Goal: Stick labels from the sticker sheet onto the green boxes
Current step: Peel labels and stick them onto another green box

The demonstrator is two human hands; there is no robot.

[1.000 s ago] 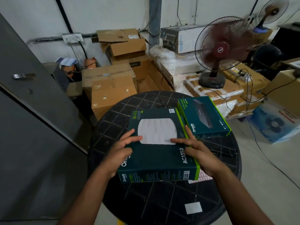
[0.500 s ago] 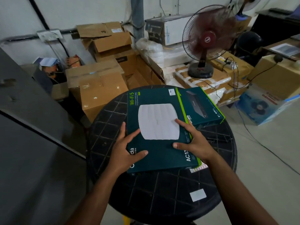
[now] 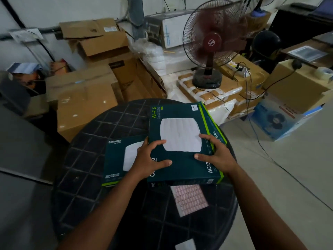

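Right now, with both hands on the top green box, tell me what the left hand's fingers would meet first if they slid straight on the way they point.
The left hand points rightward across the top green box. It would likely meet the right hand first.

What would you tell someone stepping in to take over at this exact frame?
Hands: left hand and right hand both grip the top green box by its near half, thumbs on its face.
Things: that box lies partly over a second green box on the left and another green box on the right, all on the round black table. The pink sticker sheet lies on the table just in front, its far edge under the held box.
Done: the top box carries a small white label at its far right corner.
Left: no label shows on the left box; the right one is mostly hidden.
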